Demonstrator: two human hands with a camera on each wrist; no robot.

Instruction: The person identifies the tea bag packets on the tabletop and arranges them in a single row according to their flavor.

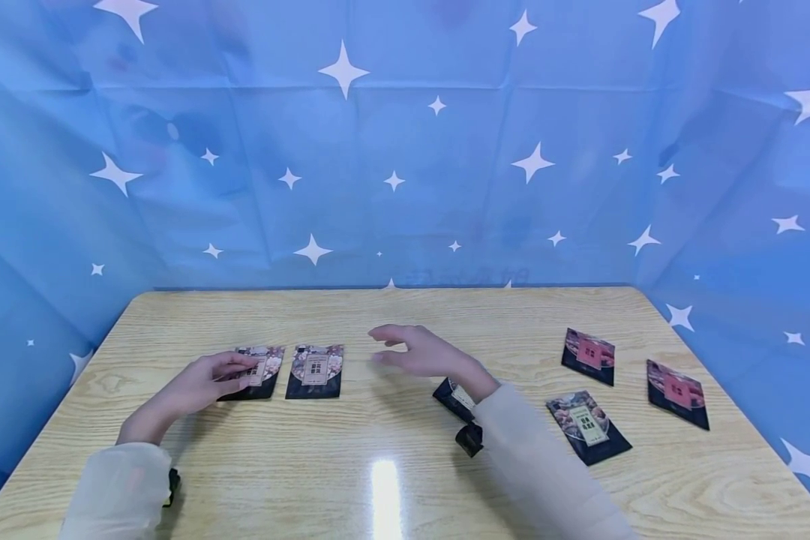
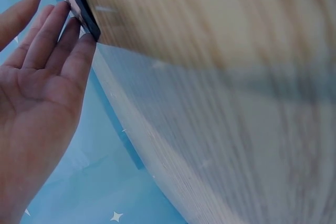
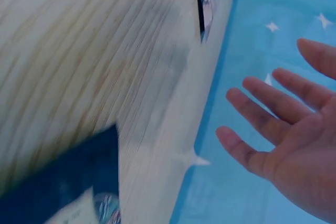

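The fingers of my left hand [image 1: 209, 381] rest on a flat dark packet [image 1: 267, 384] with a floral print and a pale label, at the left of the table. In the left wrist view these fingers lie nearly straight, their tips against the edge of the packet [image 2: 84, 9]. Just right of it lies a similar floral packet [image 1: 315, 373]. My right hand [image 1: 418, 352] hovers over the middle of the table with spread fingers and holds nothing. Below its wrist is another dark packet [image 1: 451, 399], partly hidden by the forearm; the right wrist view also shows a dark packet [image 3: 79, 166].
On the right of the wooden table [image 1: 378, 435] lie two packets with red labels, one farther back [image 1: 588, 357] and one near the right edge [image 1: 677, 393]. A packet with a pale green label [image 1: 588, 426] lies nearer. A blue star-printed cloth [image 1: 405, 210] hangs behind.
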